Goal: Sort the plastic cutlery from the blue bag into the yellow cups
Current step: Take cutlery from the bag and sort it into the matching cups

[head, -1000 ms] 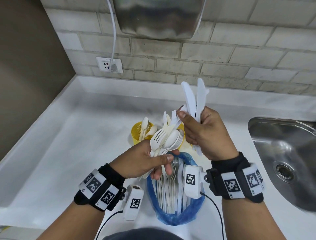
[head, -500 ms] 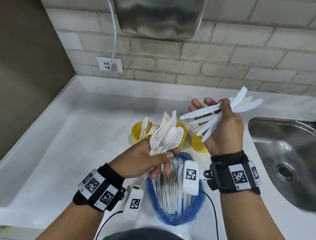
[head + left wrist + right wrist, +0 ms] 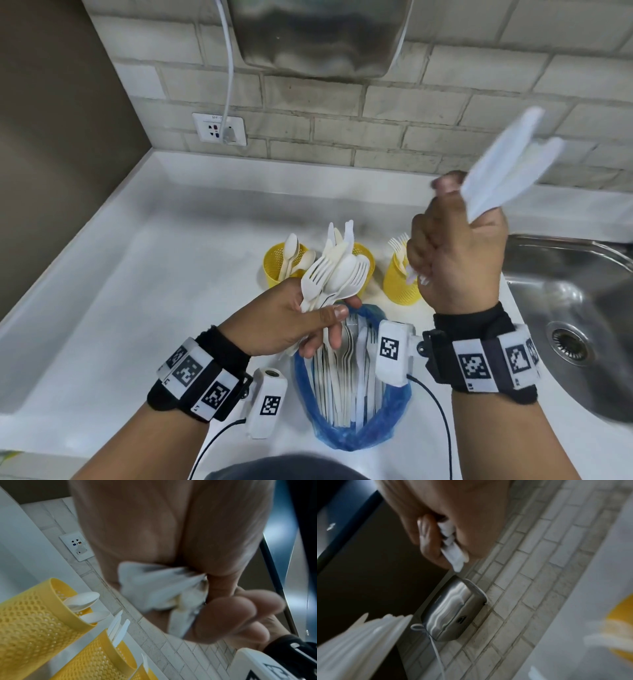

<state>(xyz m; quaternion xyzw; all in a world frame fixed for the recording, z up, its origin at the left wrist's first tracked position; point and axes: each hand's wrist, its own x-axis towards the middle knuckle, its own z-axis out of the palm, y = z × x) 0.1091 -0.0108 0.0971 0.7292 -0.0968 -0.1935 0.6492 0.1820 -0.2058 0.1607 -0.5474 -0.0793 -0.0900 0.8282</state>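
My left hand [image 3: 301, 318] grips a bundle of white plastic forks and spoons [image 3: 337, 274] just above the open blue bag [image 3: 349, 435], which lies on the counter with more cutlery inside. My right hand [image 3: 459, 253] holds a bunch of white plastic knives [image 3: 510, 164], blades up and to the right, above the right yellow cup [image 3: 399, 284] that holds forks. The left yellow cup [image 3: 277, 267] holds spoons. The middle yellow cup [image 3: 364, 253] holds knives and is partly hidden by the left-hand bundle. In the left wrist view the handle ends [image 3: 159, 588] sit in my curled fingers [image 3: 228, 614].
A steel sink [image 3: 568, 308] with a drain lies at the right. A steel hand dryer [image 3: 322, 34] hangs on the tiled wall above, its cord running to a wall socket [image 3: 219, 128]. The white counter [image 3: 137, 291] stretches to the left.
My right hand has swung the knives from beside the left-hand bundle out to the right and then tilted them upward, over the right cup. The left hand and its bundle stayed put.
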